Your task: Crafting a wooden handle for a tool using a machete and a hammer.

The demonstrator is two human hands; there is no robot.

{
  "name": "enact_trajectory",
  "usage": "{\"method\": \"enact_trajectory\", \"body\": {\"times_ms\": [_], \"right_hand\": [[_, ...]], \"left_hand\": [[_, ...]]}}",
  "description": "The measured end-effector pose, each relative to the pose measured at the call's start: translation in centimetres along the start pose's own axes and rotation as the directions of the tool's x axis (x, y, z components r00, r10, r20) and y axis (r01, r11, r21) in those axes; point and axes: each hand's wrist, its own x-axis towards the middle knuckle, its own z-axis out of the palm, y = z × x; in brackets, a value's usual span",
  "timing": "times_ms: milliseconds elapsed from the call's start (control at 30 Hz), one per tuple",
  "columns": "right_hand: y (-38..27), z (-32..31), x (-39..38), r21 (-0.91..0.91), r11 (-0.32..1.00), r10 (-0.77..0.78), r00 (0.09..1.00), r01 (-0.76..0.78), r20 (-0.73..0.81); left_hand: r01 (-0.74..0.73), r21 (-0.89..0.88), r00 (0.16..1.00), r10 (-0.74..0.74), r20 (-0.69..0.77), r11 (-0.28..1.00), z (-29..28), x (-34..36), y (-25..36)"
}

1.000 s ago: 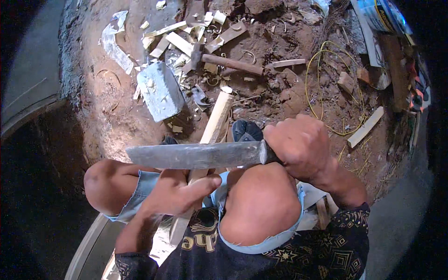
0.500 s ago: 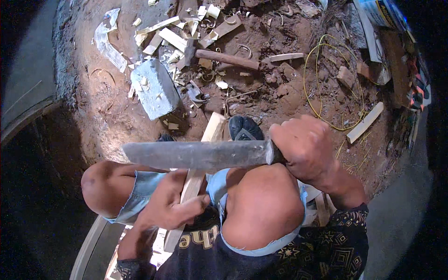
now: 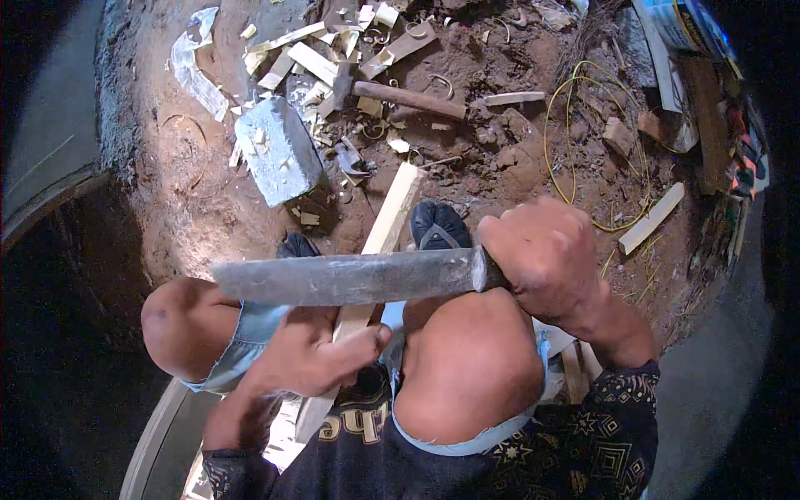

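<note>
My right hand [image 3: 542, 254] is closed round the dark handle of a machete [image 3: 350, 277] above my right knee. The broad grey blade points left, nearly level, and passes over a pale wooden stick [image 3: 392, 210]. My left hand [image 3: 312, 357] grips that stick below the blade, thumb along it. The stick slants from my lap up to the far right, and its far end sticks out past the blade. Whether the blade's edge touches the wood cannot be made out. Part of my left hand's fingers is hidden behind the stick.
On the brown earth floor lie a whitish block [image 3: 277, 150], a hammer [image 3: 408, 98] with a wooden handle, and several wood chips [image 3: 312, 62]. A loop of yellow wire [image 3: 546, 142] and a wooden strip [image 3: 652, 218] are at the right. My feet wear dark sandals [image 3: 439, 225].
The stick has slid away from me, so more of its far end shows beyond the blade. The machete's tip has dropped slightly toward me. My left hand has shifted a little.
</note>
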Motion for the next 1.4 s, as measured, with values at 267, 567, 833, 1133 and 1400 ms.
{"method": "enact_trajectory", "body": {"times_ms": [267,567,833,1133,1400], "right_hand": [[0.1,-0.2,-0.1,-0.053,0.999,-0.002,0.997,-0.002,-0.074],[0.1,-0.3,-0.2,0.029,0.999,0.037,0.998,-0.035,-0.056],[0.2,-0.2,-0.4,0.047,0.998,0.044,0.999,-0.044,0.006],[0.5,-0.1,-0.5,0.005,0.999,0.04,0.999,-0.04,-0.012],[0.3,0.8,-3.1,0.311,0.818,0.525,0.849,-0.484,-0.058]], "left_hand": [[-0.041,0.076,0.996,0.034,0.08,0.996,-0.8,-1.1,-0.7],[-0.053,0.044,0.993,0.048,0.108,0.998,-1.4,-1.2,-0.6],[-0.015,0.041,0.995,0.011,0.098,0.999,-1.6,-0.7,-1.2],[-0.142,0.185,0.988,0.126,0.091,0.972,-1.9,-2.4,-2.1],[-0.083,0.008,0.988,0.083,-0.134,0.997,-4.4,-8.0,-4.4]]}}
